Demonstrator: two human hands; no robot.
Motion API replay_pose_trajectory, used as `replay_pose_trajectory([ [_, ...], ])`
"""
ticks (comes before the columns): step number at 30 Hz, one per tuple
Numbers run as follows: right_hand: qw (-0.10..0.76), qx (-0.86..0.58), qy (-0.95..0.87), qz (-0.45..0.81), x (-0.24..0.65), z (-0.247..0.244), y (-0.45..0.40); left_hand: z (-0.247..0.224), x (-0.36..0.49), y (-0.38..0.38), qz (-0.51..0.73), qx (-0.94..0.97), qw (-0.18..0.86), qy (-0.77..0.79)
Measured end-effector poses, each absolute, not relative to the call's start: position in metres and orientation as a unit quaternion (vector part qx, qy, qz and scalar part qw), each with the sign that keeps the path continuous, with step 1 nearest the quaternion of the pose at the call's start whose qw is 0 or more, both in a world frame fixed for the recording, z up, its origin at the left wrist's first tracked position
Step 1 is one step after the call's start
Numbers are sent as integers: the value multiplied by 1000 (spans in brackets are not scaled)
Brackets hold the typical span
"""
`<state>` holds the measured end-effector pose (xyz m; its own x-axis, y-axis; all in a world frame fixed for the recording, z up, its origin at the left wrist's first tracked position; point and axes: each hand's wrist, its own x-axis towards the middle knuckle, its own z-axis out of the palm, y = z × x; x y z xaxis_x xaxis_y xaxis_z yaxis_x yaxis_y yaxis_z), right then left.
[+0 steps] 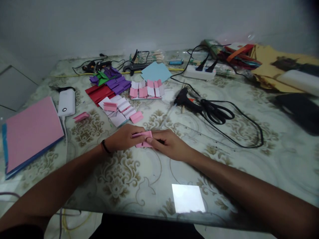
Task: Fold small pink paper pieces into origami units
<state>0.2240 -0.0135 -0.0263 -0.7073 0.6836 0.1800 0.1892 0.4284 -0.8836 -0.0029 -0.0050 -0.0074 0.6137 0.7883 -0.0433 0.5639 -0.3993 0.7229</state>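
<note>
A small folded piece of pink paper [147, 134] is held between both hands, low over the middle of the table. My left hand [126, 136] grips it from the left, fingers closed on its edge. From the right, my right hand [168, 142] pinches the same piece with thumb and fingers. Just beyond my left hand lie folded pink and white papers [122, 111], with one pink folded piece [136, 117] at their near side. Another pink folded piece [81, 117] lies apart to the left. My fingers hide part of the held paper.
A black glue gun [185, 99] with a looped cord and scissors [216, 111] lie at right. Purple folded papers [118, 84], red folded papers [99, 94] and blue sheets [156, 71] are farther back. A white power bank [66, 102] and pink sheets [33, 132] lie left. A power strip [199, 72] stands behind.
</note>
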Motion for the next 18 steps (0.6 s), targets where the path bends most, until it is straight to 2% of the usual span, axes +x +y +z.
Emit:
replay_pose_trajectory([
  [18, 272, -274, -802, 457, 224, -25, -13, -6, -3, -4, 149, 825, 362, 407],
])
